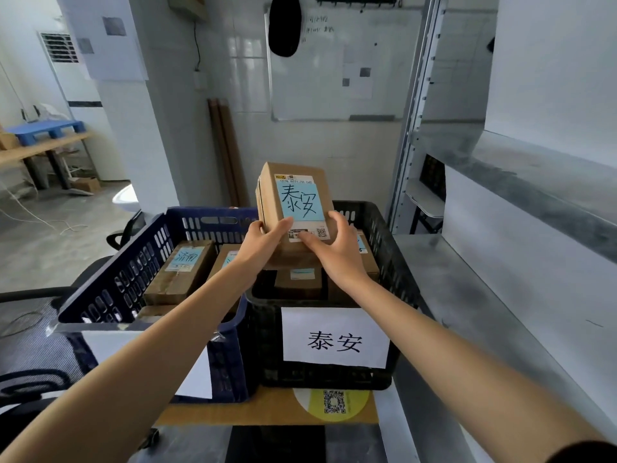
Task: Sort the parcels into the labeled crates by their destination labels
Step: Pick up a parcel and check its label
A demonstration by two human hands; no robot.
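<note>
Cardboard parcel marked 泰安 hangs just above the black crate with the matching label. The left hand and right hand grip its lower end. Other parcels already lie inside it and in the blue crate beside it; unsorted remainder unseen.

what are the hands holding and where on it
A cardboard parcel, gripped at its lower end: left hand on the lower left edge, right hand on the lower right.

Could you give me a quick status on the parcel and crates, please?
Gripping parcel: left hand, right hand. Held over black crate, labels match. Nothing visibly in the way.
</note>
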